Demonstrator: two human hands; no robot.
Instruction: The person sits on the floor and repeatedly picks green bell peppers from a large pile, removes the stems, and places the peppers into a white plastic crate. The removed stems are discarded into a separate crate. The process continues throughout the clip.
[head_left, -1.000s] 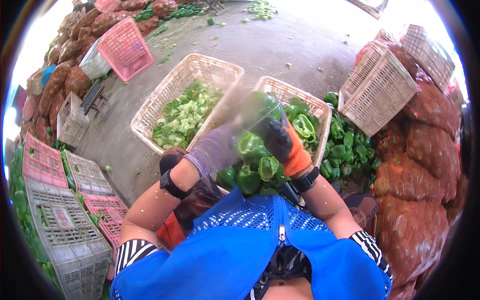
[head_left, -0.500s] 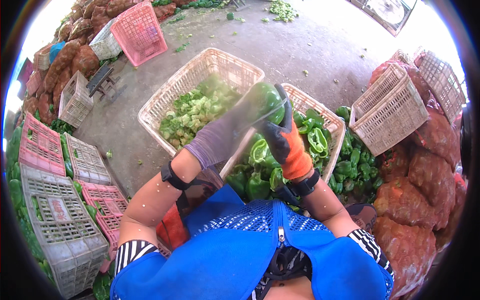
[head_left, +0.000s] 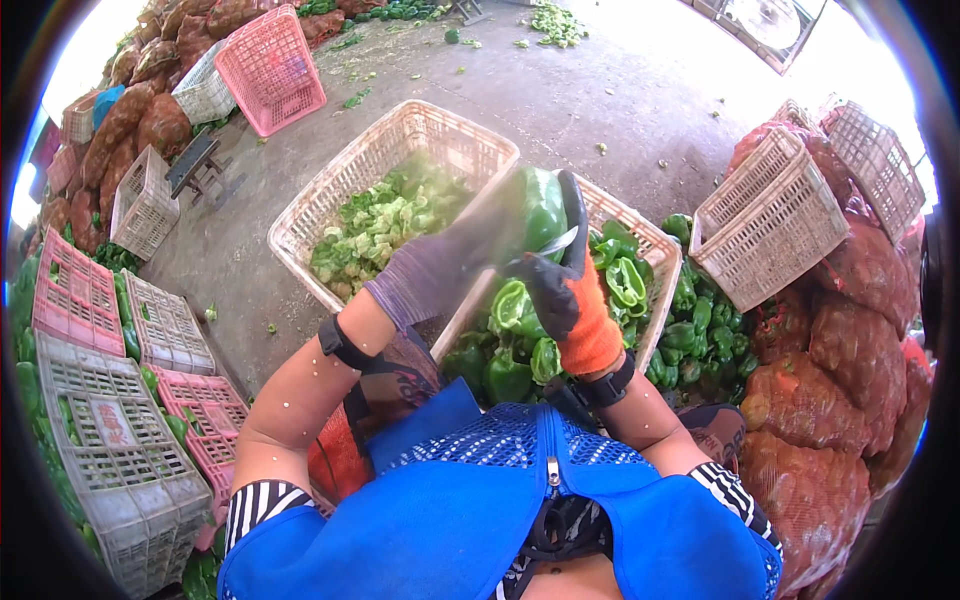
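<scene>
A whole green bell pepper [head_left: 543,207] is gripped in my right hand [head_left: 568,275], which wears an orange glove with dark palm and fingers. My left hand [head_left: 462,250], in a purple-grey glove, is closed on a knife whose blade [head_left: 560,243] lies against the pepper's lower side; the handle is hidden and the hand is smeared. Beneath my hands stands a pale crate [head_left: 655,320] with cut, hollowed peppers [head_left: 520,308]. To its left, another pale crate [head_left: 300,205] holds a heap of light green pepper cores [head_left: 375,235].
Whole green peppers [head_left: 700,330] are piled on the right, beside a tilted crate [head_left: 775,225] and stacked red mesh sacks [head_left: 815,480]. Grey crates [head_left: 130,460] and pink crates [head_left: 85,290] line the left. A pink crate [head_left: 270,75] stands at the far left.
The pepper has turned more upright in my right hand. The knife blade has swung from the pepper's upper right down to its lower side. The view has shifted slightly.
</scene>
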